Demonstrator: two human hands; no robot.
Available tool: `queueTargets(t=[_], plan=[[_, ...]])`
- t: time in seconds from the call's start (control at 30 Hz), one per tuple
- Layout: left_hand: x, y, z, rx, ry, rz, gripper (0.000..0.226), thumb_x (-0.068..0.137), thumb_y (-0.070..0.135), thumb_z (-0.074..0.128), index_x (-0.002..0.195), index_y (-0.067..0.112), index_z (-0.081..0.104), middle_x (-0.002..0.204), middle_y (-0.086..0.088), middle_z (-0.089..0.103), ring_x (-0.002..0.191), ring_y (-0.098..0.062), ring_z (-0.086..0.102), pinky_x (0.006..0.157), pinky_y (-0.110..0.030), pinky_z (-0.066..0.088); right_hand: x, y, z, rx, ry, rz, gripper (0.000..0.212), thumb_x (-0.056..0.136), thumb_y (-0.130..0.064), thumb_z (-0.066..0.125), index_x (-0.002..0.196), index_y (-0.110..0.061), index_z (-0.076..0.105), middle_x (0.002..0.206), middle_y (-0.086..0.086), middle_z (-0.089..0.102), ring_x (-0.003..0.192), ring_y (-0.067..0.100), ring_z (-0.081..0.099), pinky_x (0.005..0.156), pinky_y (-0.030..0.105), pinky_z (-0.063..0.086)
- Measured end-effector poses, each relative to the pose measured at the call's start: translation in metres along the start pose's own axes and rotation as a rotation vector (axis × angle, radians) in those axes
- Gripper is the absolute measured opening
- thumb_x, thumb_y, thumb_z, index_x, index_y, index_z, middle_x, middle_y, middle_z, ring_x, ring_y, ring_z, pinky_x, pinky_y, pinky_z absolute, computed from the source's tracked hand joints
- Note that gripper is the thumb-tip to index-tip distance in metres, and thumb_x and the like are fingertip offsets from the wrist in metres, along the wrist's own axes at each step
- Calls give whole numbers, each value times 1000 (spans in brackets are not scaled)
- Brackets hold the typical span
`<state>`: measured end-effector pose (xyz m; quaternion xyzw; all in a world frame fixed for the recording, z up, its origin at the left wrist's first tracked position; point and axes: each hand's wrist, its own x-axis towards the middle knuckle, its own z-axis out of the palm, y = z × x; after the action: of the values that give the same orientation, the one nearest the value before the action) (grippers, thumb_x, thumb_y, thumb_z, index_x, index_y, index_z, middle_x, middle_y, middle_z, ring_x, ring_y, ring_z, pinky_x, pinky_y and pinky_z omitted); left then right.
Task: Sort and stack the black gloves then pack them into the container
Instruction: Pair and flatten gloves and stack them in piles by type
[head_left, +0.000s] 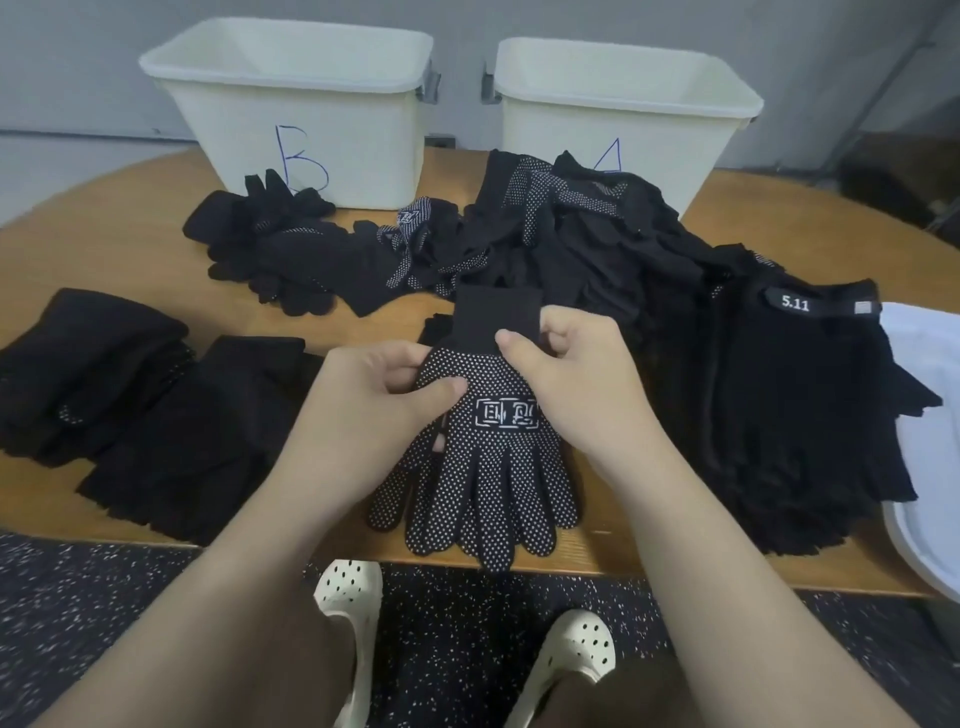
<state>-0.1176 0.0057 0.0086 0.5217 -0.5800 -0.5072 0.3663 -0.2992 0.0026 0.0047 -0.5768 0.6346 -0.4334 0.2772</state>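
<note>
Both hands hold one dotted glove (488, 457) at the near edge of the worktop (130, 260). Left hand (384, 400) pinches the palm edge; right hand (561, 374) pinches the cuff; fingers curled on fabric. Looks like straightening before stacking. Pull the cuff taut, flatten the fingers, keep the dots up, then lay it square on a matching stack (171, 415) at left. Unsorted pile (545, 244) sits behind; bins B (291, 104) and A (623, 98) at the back look empty, packing not started.
</note>
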Motion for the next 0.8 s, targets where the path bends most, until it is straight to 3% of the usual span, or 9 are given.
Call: queueTargets(t=[0.1, 0.2, 0.3, 0.4, 0.5, 0.6, 0.7, 0.8], plan=[[1, -5, -8, 41, 20, 17, 10, 94, 16, 72, 102, 19, 77, 90, 5, 80, 82, -14, 77, 75, -31, 60, 9, 3, 8, -46, -5, -17, 46, 91, -43, 65, 94, 2, 65, 91, 18, 72, 85, 34, 69, 75, 52, 59], [0, -7, -14, 90, 43, 7, 9, 93, 18, 73, 100, 20, 78, 89, 5, 80, 83, -15, 77, 75, -37, 61, 18, 5, 13, -94, 24, -5, 37, 95, -32, 69, 71, -6, 57, 67, 4, 66, 63, 16, 61, 62, 34, 54], [1, -10, -17, 71, 69, -23, 10, 94, 14, 72, 103, 11, 76, 87, 0, 80, 80, -22, 78, 70, -42, 65, 23, 3, 15, -116, 35, -4, 37, 96, -29, 70, 76, 0, 57, 70, 12, 66, 60, 23, 57, 58, 34, 50], [2, -14, -23, 191, 142, 6, 21, 88, 25, 78, 108, 17, 77, 91, 5, 80, 83, -16, 77, 79, -45, 63, 25, 2, 20, -123, 36, 12, 44, 96, -31, 69, 77, 4, 51, 68, 18, 60, 58, 18, 44, 52, 33, 38], [1, -14, -23, 206, 167, -9, 25, 88, 23, 79, 111, 14, 76, 88, 5, 79, 72, -13, 77, 72, -42, 65, 28, 3, 25, -129, 44, 11, 42, 96, -33, 68, 84, 6, 59, 80, 24, 67, 62, 30, 54, 62, 41, 51], [-2, -13, -20, 221, 158, -12, 29, 89, 20, 79, 115, 9, 72, 88, 2, 78, 62, -12, 75, 60, -28, 63, 29, 4, 31, -156, 56, 22, 38, 96, -34, 68, 88, 3, 64, 83, 22, 71, 78, 37, 65, 69, 45, 54], [-5, -13, -18, 297, 173, 18, 22, 90, 22, 78, 111, 17, 71, 85, 6, 77, 56, -6, 72, 55, -12, 54, 29, 4, 34, -204, 85, 29, 35, 96, -35, 68, 86, -2, 67, 80, 16, 72, 76, 32, 66, 69, 44, 55], [-9, -14, -18, 402, 204, 75, 21, 89, 27, 79, 108, 21, 72, 79, 10, 75, 58, -3, 72, 64, -20, 60, 29, 2, 34, -269, 125, 32, 29, 96, -36, 70, 81, -11, 69, 74, 4, 72, 73, 22, 67, 71, 39, 57]])
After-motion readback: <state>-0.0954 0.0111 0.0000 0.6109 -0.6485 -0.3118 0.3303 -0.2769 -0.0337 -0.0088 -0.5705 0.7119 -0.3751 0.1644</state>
